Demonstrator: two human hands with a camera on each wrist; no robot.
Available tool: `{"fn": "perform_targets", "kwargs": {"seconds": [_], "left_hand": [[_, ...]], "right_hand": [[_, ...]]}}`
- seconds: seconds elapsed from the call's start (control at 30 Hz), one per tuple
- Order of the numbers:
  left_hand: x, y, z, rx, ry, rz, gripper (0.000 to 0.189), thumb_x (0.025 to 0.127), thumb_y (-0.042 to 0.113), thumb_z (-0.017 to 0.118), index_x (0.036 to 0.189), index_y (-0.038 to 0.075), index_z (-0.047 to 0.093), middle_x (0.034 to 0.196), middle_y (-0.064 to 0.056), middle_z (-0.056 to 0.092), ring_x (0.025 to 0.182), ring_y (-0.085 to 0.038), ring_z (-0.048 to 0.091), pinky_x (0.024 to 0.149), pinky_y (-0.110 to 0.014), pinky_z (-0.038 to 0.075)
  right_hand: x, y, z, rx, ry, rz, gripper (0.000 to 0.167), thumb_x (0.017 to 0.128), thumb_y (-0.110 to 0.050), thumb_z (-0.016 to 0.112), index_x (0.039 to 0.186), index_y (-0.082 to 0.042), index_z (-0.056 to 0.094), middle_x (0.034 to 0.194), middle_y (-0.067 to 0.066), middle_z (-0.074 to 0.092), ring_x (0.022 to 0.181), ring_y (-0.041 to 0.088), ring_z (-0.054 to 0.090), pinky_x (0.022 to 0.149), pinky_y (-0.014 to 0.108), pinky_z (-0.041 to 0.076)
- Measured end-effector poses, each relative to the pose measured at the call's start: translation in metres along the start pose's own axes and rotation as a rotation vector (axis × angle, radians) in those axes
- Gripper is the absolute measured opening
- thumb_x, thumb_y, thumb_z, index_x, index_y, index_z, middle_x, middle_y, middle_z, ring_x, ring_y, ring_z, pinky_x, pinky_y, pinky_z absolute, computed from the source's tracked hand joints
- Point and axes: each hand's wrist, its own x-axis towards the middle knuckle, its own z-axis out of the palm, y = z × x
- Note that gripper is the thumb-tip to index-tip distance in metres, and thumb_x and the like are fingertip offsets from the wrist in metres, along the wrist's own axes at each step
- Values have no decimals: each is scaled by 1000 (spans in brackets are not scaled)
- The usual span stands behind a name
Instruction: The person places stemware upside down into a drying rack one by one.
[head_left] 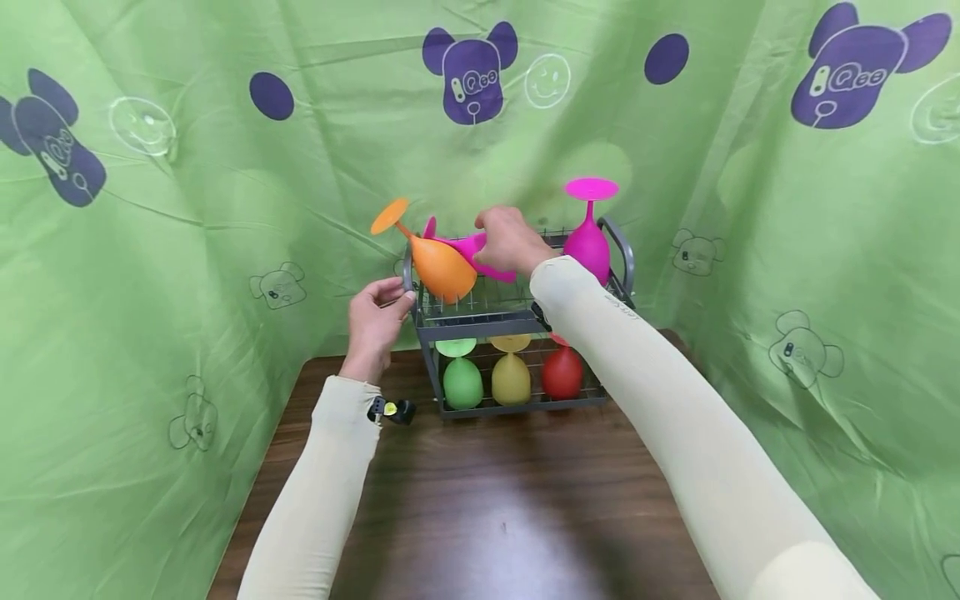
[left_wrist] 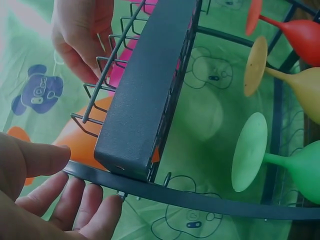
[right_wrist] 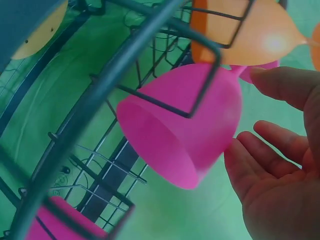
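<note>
On the upper tier of a dark two-tier dish rack [head_left: 487, 321], a pink wine glass [right_wrist: 200, 110] lies tilted, its foot behind an orange wine glass [head_left: 444, 268]. My right hand [head_left: 512, 237] holds the pink glass, thumb near the stem and fingertips against the bowl. The orange glass leans upside down at the left end, foot up and to the left. My left hand [head_left: 373, 323] grips the rack's left side frame between thumb and fingers. A magenta wine glass [head_left: 587, 248] stands upside down at the upper tier's right end.
On the lower tier, a green wine glass [head_left: 462, 383], a yellow wine glass [head_left: 512, 380] and a red wine glass [head_left: 562, 372] stand upside down. The rack stands at the back of a brown wooden table [head_left: 480, 500]. Green patterned cloth [head_left: 195, 275] surrounds the table.
</note>
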Motion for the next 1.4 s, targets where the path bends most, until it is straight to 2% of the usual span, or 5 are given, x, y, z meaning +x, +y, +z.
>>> {"fn": "perform_targets", "kwargs": {"seconds": [0.2,0.37,1.0,1.17,1.4], "left_hand": [[0,-1,10,-11,-13,6,39,96,8,76,134,6,69,120,-10,67,101,-13,65,88,-26,62],[0,-1,12,7,-11,11,37,96,9,76,132,5,69,120,-10,67,107,-15,63,85,-21,60],[3,-9,8,1,-36,20,33,98,12,75,129,4,70,115,-7,68,105,-16,63,87,-23,56],[6,-8,1,7,-62,20,35,99,12,73,132,5,69,114,-4,66,104,-15,64,90,-23,58],[12,-8,-5,20,-70,32,37,100,14,72,134,3,68,113,-5,65,100,-12,62,87,-19,57]], "right_hand": [[0,10,5,-76,18,-9,39,84,-9,71,122,-1,69,121,13,65,109,27,54,91,38,54],[-1,15,9,-121,44,-32,31,84,-10,74,113,-3,69,109,9,59,103,26,52,86,37,53],[2,20,13,-120,43,-38,23,82,-13,74,103,-4,70,102,9,62,96,26,55,81,37,53],[-2,30,7,-16,44,13,34,82,-20,80,112,-5,70,109,9,64,98,26,57,81,38,56],[-9,47,4,71,25,88,61,87,-26,84,141,-5,65,128,11,68,110,25,59,93,41,58]]}}
